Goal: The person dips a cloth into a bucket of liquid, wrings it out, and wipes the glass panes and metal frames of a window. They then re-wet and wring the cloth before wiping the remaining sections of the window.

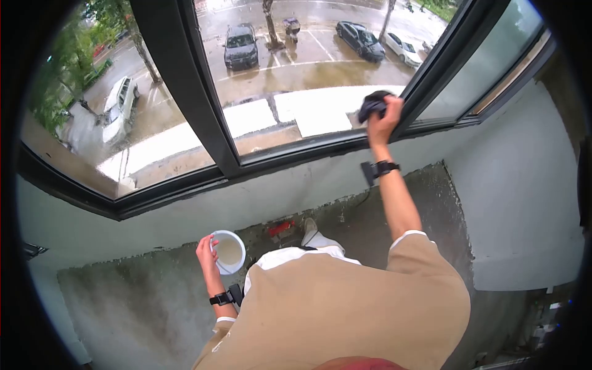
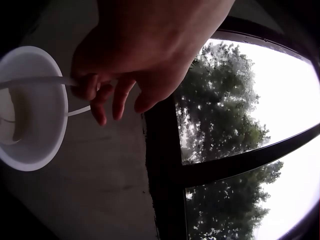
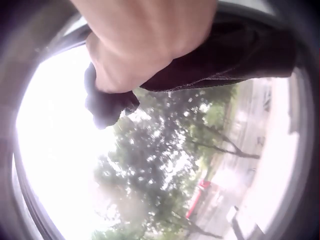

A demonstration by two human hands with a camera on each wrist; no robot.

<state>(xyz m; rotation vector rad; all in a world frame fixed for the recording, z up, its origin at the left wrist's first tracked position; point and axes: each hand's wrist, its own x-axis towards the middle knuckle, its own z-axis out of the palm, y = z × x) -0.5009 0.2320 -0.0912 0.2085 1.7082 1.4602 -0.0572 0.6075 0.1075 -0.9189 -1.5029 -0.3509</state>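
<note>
My right hand [image 1: 385,121] grips a bunched dark cloth [image 1: 372,106] at the lower right of the middle window pane [image 1: 246,86]. In the right wrist view, part of the cloth [image 3: 225,60] spreads out from under the hand, with the bright glass behind it. Low at the left, my left hand [image 1: 206,250] holds a small white bucket [image 1: 243,250] by its handle. The left wrist view shows the fingers curled round the white handle [image 2: 40,82], with the bucket [image 2: 47,120] hanging from it. Cloudy liquid [image 1: 228,253] lies inside the bucket.
Dark window frame bars [image 1: 213,111] divide the panes, above a grey wall [image 1: 277,191]. A red object [image 1: 280,228] lies on the rough floor near the wall, beside a shoe [image 1: 310,227]. Parked cars [image 1: 240,46] and trees show outside.
</note>
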